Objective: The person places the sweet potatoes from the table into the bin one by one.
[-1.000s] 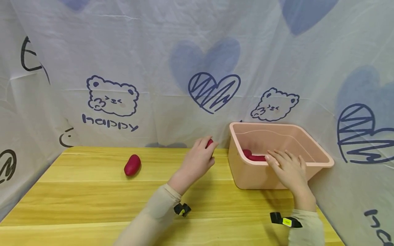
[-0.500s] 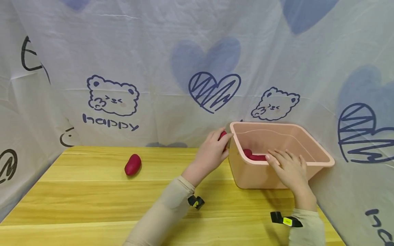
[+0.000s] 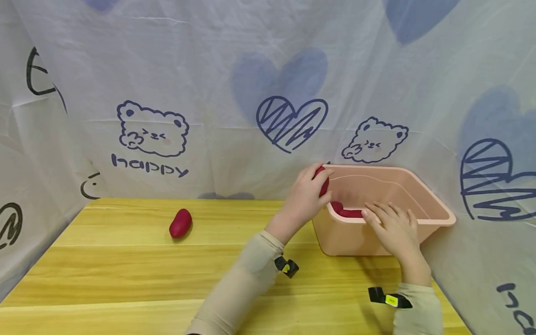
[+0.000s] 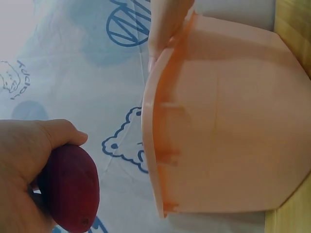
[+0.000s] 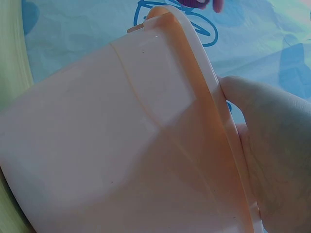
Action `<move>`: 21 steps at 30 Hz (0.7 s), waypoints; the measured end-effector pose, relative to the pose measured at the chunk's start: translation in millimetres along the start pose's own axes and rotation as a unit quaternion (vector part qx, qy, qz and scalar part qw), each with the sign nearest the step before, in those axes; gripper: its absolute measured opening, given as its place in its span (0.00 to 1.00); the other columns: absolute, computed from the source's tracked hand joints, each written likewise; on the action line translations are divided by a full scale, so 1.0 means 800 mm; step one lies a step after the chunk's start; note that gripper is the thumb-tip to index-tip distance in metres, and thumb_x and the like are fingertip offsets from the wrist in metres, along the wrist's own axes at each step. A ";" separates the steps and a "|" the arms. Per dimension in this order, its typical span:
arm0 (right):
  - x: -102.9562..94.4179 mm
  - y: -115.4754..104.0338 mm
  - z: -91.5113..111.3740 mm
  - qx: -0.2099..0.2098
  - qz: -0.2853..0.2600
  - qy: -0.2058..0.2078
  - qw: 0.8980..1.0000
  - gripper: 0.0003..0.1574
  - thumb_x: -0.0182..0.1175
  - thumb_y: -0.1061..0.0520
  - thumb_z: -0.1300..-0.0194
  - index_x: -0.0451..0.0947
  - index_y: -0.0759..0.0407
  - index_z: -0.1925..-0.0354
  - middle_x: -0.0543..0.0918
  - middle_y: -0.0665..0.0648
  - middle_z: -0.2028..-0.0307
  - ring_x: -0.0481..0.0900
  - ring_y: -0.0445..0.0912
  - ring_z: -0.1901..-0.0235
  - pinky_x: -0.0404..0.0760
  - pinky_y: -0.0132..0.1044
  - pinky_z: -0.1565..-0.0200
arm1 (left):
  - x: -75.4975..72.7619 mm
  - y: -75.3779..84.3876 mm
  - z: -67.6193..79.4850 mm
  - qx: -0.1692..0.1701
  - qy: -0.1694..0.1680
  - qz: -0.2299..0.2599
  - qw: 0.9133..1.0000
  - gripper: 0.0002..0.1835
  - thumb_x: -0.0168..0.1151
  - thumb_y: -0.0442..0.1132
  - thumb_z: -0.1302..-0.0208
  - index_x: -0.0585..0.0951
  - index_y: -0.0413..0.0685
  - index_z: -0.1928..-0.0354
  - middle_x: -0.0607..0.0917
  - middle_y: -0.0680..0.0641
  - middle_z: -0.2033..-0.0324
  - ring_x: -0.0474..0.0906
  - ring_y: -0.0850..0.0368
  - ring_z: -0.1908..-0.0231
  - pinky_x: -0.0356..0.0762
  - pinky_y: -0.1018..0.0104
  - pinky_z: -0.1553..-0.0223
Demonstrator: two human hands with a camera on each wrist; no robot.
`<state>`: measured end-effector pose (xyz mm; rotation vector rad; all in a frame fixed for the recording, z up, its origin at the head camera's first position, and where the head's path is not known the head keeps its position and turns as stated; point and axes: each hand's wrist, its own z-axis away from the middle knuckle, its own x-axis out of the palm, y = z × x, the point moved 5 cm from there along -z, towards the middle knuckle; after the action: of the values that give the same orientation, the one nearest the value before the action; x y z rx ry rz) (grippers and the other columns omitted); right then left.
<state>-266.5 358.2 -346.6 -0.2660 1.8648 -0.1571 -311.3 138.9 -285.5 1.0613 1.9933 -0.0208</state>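
In the head view my left hand [image 3: 302,199] holds a dark red, smooth oblong thing [image 3: 323,182], shaped like a sweet potato, at the left rim of a pink plastic bin [image 3: 356,239]. The left wrist view shows thumb and fingers around this oblong [image 4: 73,189], above and beside the bin wall [image 4: 233,121]. My right hand [image 3: 395,232] rests on the bin's near rim, relaxed fingers reaching over it and holding nothing. Inside the bin lie dark red oblongs [image 3: 351,214], partly hidden by the near wall. Another dark red oblong [image 3: 181,224] lies on the table to the left.
The bin stands at the right end of a wood-grain table [image 3: 125,274]. Close behind the table hangs a pale cloth [image 3: 217,83] with blue hearts and bear drawings; it also borders both sides.
My left hand has moved right and slightly up with the dark red oblong, from over the table to the bin's left rim. The right hand stays on the near rim.
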 end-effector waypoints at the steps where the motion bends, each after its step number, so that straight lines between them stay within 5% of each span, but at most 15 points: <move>1: 0.000 0.000 0.000 0.000 0.001 0.000 1.000 0.38 0.36 0.31 0.26 0.69 0.51 0.33 0.69 0.65 0.33 0.56 0.67 0.31 0.41 0.73 0.35 | 0.002 0.002 -0.002 -0.005 -0.002 0.004 1.000 0.23 0.62 0.42 0.36 0.76 0.54 0.38 0.72 0.44 0.35 0.71 0.47 0.38 0.78 0.59 0.42; 21: 0.000 0.001 -0.001 0.002 0.007 0.000 1.000 0.38 0.37 0.31 0.26 0.69 0.50 0.33 0.69 0.65 0.33 0.56 0.67 0.31 0.42 0.73 0.35 | 0.046 0.029 -0.036 -0.043 0.032 0.024 0.998 0.23 0.65 0.47 0.37 0.76 0.58 0.39 0.72 0.48 0.38 0.71 0.50 0.42 0.76 0.65 0.42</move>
<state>-267.5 358.6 -346.6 -0.2506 1.8654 -0.1512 -324.7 189.7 -284.6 1.0647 2.0075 0.1259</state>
